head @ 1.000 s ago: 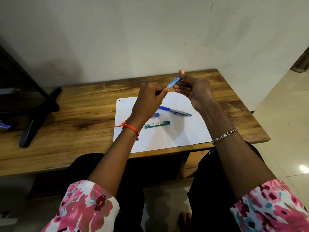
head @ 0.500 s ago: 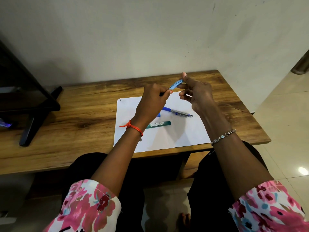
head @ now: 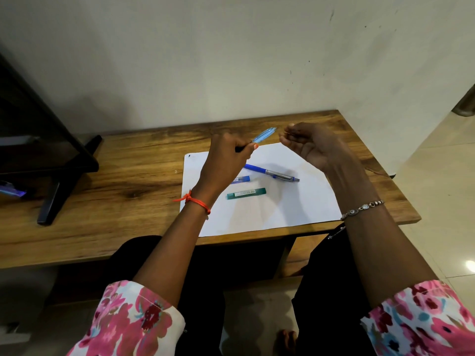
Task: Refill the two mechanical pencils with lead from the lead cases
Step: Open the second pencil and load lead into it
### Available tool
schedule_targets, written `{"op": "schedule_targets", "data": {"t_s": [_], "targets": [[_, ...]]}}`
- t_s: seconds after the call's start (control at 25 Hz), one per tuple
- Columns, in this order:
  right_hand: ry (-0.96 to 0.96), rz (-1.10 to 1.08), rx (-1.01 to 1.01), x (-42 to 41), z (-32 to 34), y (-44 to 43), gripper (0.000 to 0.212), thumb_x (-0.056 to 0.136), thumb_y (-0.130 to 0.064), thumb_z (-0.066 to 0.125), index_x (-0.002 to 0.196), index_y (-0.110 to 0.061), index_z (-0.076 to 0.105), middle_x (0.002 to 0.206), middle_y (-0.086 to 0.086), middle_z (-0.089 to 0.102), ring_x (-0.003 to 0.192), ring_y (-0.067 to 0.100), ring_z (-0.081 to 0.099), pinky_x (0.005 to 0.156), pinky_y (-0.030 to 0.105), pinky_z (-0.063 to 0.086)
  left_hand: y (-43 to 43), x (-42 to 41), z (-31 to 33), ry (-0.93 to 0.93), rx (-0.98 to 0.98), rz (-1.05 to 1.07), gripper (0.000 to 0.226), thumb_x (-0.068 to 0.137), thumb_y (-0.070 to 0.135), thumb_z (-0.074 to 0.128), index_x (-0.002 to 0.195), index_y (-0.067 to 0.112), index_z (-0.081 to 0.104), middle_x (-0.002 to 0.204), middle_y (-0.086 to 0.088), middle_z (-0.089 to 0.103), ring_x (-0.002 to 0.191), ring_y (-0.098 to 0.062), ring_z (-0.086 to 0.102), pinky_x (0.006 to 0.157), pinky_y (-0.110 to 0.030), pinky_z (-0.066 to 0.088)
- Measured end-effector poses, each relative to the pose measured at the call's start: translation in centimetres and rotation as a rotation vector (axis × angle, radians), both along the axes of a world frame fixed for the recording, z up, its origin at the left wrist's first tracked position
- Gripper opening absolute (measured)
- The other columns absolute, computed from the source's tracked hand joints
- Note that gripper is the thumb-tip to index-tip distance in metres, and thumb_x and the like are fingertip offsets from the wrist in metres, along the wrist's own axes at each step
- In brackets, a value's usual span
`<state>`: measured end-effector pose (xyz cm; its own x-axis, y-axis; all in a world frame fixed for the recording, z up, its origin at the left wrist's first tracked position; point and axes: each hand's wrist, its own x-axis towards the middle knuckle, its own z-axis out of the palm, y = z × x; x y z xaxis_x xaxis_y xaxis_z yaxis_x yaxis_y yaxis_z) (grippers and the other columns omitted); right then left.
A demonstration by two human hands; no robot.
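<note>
White paper sheet [head: 282,209]: is lying on the brown wooden tabletop [head: 128,176], at the centre of the frame.
Slim green lead case [head: 245,193]: is lying flat on the sheet, untouched and apparently still closed.
Small blue lead case [head: 241,179]: is resting just above the green one, partly hidden behind the left wrist.
Dark blue and silver mechanical pencil [head: 271,172]: is waiting on the sheet, right of the cases.
Left hand [head: 226,163]: is gripping the translucent light-blue mechanical pencil [head: 262,136] by its lower end, with the top pointing up and right.
Right hand [head: 308,145]: is pulling away to the right. Half a second ago its fingertips [head: 289,129] were working at the pencil's top, and now they are clear of it. They are curled together, and whether they are pinching a cap is too small to tell.
Meaning: the top is probably coming off, so the barrel is opening for lead. No lead is going in yet.
</note>
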<state>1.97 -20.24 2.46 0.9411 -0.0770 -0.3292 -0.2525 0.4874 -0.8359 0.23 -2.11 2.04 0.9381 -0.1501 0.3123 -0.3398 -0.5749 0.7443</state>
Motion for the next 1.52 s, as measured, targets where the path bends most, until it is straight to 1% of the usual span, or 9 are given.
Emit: {"op": "schedule_targets", "data": {"t_s": [0.28,0.52,0.72,0.8,0.92,1.08,1.24,1.36,1.52], "targets": [[-0.036,0.158,-0.150,0.3,-0.3,0.5,0.010,0.089,-0.008,0.061,0.082,-0.002,0.065,0.063,0.003,0.066,0.050,0.006,0.060,0.052,0.014,0.049,-0.3,0.3,-0.2,0.038,0.008,-0.010,0.022,0.086,0.014,0.062,0.085,-0.005,0.072,0.075,-0.016,0.070,0.050,-0.004,0.047,0.050,-0.006,0.033],[-0.034,0.053,-0.138,0.4,-0.3,0.6,0.011,0.087,-0.004,0.061,0.077,-0.001,0.064,0.052,0.001,0.066,0.045,0.005,0.059,0.050,0.013,0.049,-1.1,0.1,-0.1,0.065,0.003,-0.034,0.024,0.087,0.015,0.060,0.090,-0.006,0.071,0.067,-0.001,0.058,0.043,0.014,0.048,0.046,-0.001,0.031],[-0.034,-0.095,-0.055,0.9,-0.7,-0.7,0.018,0.090,-0.003,0.056,0.073,-0.001,0.059,0.053,0.003,0.062,0.042,0.007,0.056,0.048,0.015,0.048,-0.9,0.3,-0.4,0.084,0.024,-0.016,0.028,0.087,0.016,0.061,0.068,-0.004,0.066,0.067,-0.021,0.066,0.045,-0.005,0.044,0.047,-0.008,0.031],[-0.064,-0.093,-0.243,0.9,-0.9,-1.4,0.012,0.087,-0.002,0.060,0.077,0.004,0.061,0.062,0.009,0.058,0.042,0.008,0.055,0.049,0.019,0.049,-0.4,0.5,-0.4,0.080,0.000,0.021,0.026,0.086,0.016,0.061,0.076,-0.006,0.070,0.069,-0.015,0.067,0.046,-0.002,0.048,0.048,-0.006,0.032],[-0.001,0.053,-0.791,0.8,-1.8,-1.2,0.012,0.081,0.001,0.067,0.088,0.011,0.065,0.060,0.014,0.057,0.040,0.013,0.055,0.057,0.026,0.053,-0.3,0.7,-0.6,0.095,-0.019,0.032,0.023,0.086,0.016,0.061,0.088,-0.004,0.072,0.071,-0.008,0.065,0.049,-0.001,0.051,0.049,-0.004,0.033],[0.083,0.271,-1.362,1.5,-2.8,-0.5,0.021,0.069,0.005,0.071,0.087,0.014,0.066,0.028,0.000,0.049,0.027,0.007,0.049,0.058,0.030,0.048,-0.8,0.8,-0.8,0.116,0.014,0.016,0.026,0.087,0.016,0.061,0.083,-0.007,0.071,0.075,-0.021,0.069,0.055,-0.012,0.046,0.046,-0.006,0.030],[0.056,0.277,-1.350,1.4,-2.7,-0.1,0.024,0.070,0.006,0.073,0.092,0.013,0.066,0.050,0.010,0.055,0.022,0.004,0.045,0.051,0.028,0.046,-0.8,1.1,-1.0,0.118,0.020,0.018,0.023,0.087,0.016,0.061,0.089,-0.005,0.071,0.080,-0.018,0.071,0.051,-0.005,0.046,0.048,-0.005,0.032],[0.079,0.229,-1.251,1.2,-2.2,-0.1,0.014,0.075,0.004,0.074,0.070,0.008,0.061,0.042,0.008,0.055,0.027,0.007,0.049,0.046,0.023,0.047,-0.9,1.1,-1.0,0.120,0.029,0.014,0.023,0.087,0.017,0.060,0.093,-0.004,0.071,0.083,-0.017,0.071,0.054,-0.004,0.048,0.055,-0.012,0.037],[0.128,0.170,-1.266,1.4,-2.3,-0.6,0.014,0.078,0.000,0.074,0.084,0.004,0.061,0.035,0.003,0.054,0.024,0.006,0.048,0.046,0.021,0.046,-1.0,1.2,-1.3,0.128,0.043,0.013,0.024,0.087,0.017,0.060,0.099,-0.002,0.070,0.089,-0.017,0.071,0.060,-0.007,0.051,0.059,-0.013,0.038]]}}
